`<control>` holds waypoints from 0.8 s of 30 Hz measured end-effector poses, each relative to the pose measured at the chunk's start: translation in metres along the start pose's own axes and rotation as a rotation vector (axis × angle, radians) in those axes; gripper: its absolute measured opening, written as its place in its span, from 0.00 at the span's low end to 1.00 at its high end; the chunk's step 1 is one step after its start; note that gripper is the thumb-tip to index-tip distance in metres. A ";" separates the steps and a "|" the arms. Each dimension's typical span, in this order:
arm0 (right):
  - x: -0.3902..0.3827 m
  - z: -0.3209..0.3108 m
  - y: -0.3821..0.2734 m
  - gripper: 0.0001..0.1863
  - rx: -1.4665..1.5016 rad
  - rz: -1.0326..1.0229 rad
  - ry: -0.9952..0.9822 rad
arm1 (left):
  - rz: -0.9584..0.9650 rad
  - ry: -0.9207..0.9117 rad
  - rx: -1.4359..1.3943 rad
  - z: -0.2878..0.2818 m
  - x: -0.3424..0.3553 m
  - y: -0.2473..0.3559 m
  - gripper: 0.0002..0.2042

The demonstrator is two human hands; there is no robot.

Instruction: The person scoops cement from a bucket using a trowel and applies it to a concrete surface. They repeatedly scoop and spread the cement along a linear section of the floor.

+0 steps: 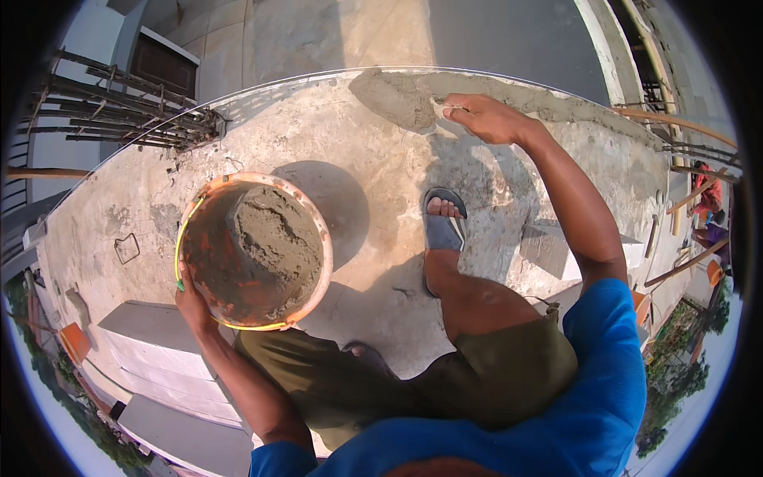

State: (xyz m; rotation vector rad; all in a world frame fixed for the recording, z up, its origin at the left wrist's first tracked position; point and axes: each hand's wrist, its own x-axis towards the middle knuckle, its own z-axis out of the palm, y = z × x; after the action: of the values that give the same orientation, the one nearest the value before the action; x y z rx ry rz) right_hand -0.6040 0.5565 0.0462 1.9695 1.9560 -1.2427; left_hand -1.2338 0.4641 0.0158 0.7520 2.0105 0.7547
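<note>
My left hand (pixel 191 300) grips the rim of an orange bucket (pixel 208 278), tilted beside my left leg. Grey wet mortar (pixel 278 230) lies heaped against the bucket's far right side. Ahead of me, my right arm reaches out to the far edge of the concrete floor. The right hand (pixel 486 118) is closed round a trowel, its handle mostly hidden. The pointed trowel blade (pixel 393 99) looks coated in mortar. Touching or close to it, a strip of fresh mortar (pixel 540 102) runs rightward along the floor's far edge.
A thin string line (pixel 262 89) follows the far edge. Rebar (pixel 127 111) juts out at upper left. Pale blocks lie by my left side (pixel 155 326) and right side (pixel 552 248). A bent wire loop (pixel 125 249) is on the floor. Another person (pixel 706 191) is far right, near wooden poles.
</note>
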 end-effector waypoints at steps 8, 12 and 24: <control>0.064 0.036 0.050 0.18 -0.645 0.004 0.452 | 0.018 -0.072 -0.055 0.007 0.019 -0.008 0.40; 0.006 0.028 0.119 0.17 -0.709 0.221 0.545 | 0.065 -0.083 -0.106 0.009 0.023 -0.018 0.40; 0.034 0.100 -0.033 0.26 -0.017 0.179 0.121 | 0.032 -0.127 -0.159 0.006 0.030 -0.022 0.40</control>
State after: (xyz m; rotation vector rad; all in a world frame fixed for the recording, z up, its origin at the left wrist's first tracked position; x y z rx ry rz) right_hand -0.6847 0.5298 -0.0250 2.2024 1.7859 -1.0842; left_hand -1.2474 0.4731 -0.0181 0.7227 1.8059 0.8533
